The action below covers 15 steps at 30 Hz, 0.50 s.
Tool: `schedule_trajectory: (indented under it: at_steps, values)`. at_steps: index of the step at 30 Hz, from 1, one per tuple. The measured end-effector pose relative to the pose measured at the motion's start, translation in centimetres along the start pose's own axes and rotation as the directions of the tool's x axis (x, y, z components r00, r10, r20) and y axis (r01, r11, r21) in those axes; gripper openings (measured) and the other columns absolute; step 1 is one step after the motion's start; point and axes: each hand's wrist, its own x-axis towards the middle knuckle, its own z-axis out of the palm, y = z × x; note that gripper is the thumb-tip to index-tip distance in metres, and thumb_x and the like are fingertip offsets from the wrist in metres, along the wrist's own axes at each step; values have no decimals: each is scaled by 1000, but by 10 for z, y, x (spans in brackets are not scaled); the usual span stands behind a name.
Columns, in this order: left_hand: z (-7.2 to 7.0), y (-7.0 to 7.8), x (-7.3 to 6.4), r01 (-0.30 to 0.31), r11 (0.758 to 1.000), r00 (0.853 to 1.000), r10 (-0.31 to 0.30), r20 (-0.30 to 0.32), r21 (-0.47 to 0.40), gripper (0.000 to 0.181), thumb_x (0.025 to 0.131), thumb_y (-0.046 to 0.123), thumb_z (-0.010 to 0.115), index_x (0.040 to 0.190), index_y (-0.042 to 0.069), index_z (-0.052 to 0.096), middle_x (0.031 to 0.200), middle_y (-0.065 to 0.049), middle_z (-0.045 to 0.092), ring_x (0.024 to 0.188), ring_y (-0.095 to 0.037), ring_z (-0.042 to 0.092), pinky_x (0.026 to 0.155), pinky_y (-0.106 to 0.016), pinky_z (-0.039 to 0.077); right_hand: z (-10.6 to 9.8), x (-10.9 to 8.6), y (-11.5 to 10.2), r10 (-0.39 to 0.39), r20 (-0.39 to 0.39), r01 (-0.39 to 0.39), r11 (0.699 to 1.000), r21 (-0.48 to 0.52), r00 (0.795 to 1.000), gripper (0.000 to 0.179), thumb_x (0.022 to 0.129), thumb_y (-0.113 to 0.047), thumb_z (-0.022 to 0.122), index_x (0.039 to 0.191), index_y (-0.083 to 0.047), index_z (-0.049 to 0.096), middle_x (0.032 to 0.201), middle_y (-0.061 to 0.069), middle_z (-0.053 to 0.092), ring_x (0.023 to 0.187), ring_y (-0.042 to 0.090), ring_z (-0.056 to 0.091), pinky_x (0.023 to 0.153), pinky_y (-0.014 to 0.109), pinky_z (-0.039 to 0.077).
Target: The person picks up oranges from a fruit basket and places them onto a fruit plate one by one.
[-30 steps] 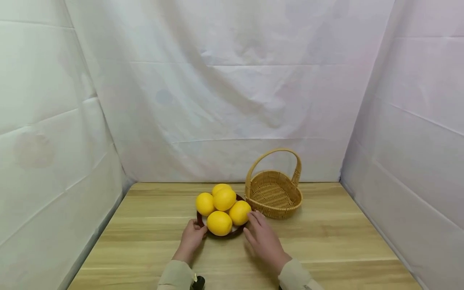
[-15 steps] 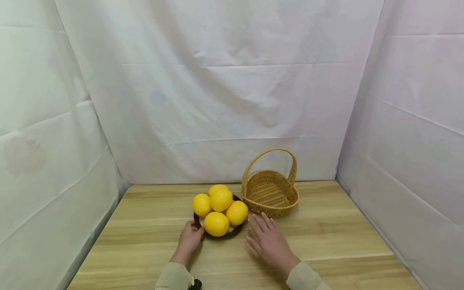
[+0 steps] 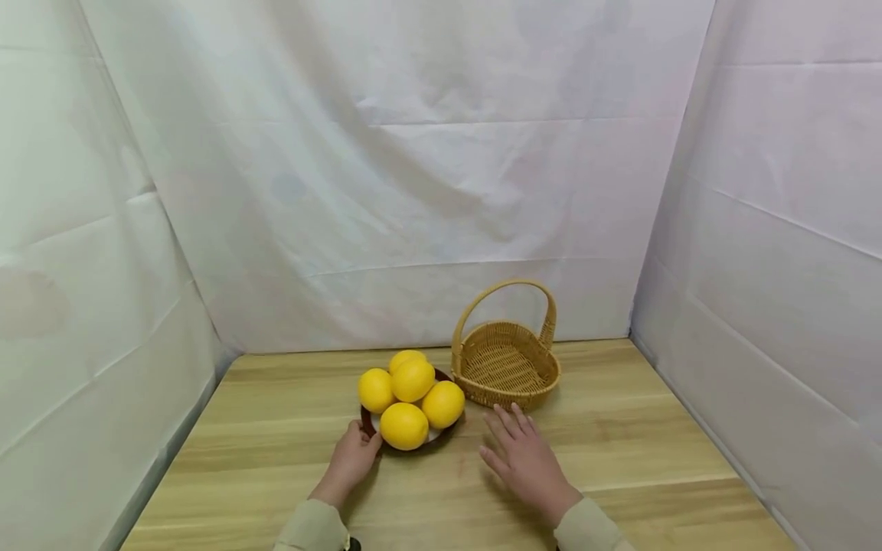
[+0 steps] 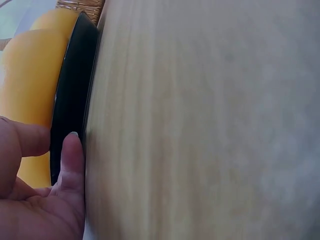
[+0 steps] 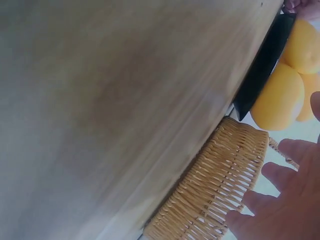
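Observation:
Several yellow lemon-like fruits point(image 3: 403, 426) are heaped in a shallow dish point(image 4: 75, 85) with a dark outer wall and a pale inside. My left hand point(image 3: 351, 461) pinches the dish's near left rim; in the left wrist view one digit lies over the rim and another against the outer wall. Fingers spread, my right hand point(image 3: 527, 463) is to the right of the dish, apart from it and holding nothing. Its fingertips are close to the front of a wicker basket point(image 3: 506, 367); whether they touch it I cannot tell.
The basket has a tall arched handle point(image 3: 506, 285) and stands beside the dish, with no fruit in it. Both are on a wood-grain table point(image 3: 620, 428). White cloth point(image 3: 427, 191) encloses the table at the back and both sides.
My right hand has drawn away from the fruit and dish toward the right, its fingers spreading. The left hand keeps its hold on the rim. The head view has shifted slightly.

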Motion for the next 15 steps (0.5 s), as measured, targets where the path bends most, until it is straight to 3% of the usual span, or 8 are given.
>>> schedule_trajectory:
  at_steps: [9, 15]
  values:
    - [-7, -3, 0, 5, 1000, 999, -5, -32, 1, 38, 99, 19, 61, 124, -7, 51, 81, -7, 62, 67, -15, 55, 61, -27, 46, 2, 2, 3, -2, -16, 2, 1000, 27, 1000, 62, 102, -50, 52, 155, -21, 41, 162, 10, 36, 152, 40, 25, 120, 61, 23]
    - [-14, -3, -5, -34, 995, 999, 36, -28, 89, 34, 99, 25, 64, 118, -3, 59, 76, -3, 57, 66, -14, 50, 58, -26, 41, 0, 0, 3, -10, -15, 10, 999, 48, 1000, 62, 102, -48, 53, 155, -19, 42, 162, 12, 37, 152, 42, 26, 119, 62, 25]
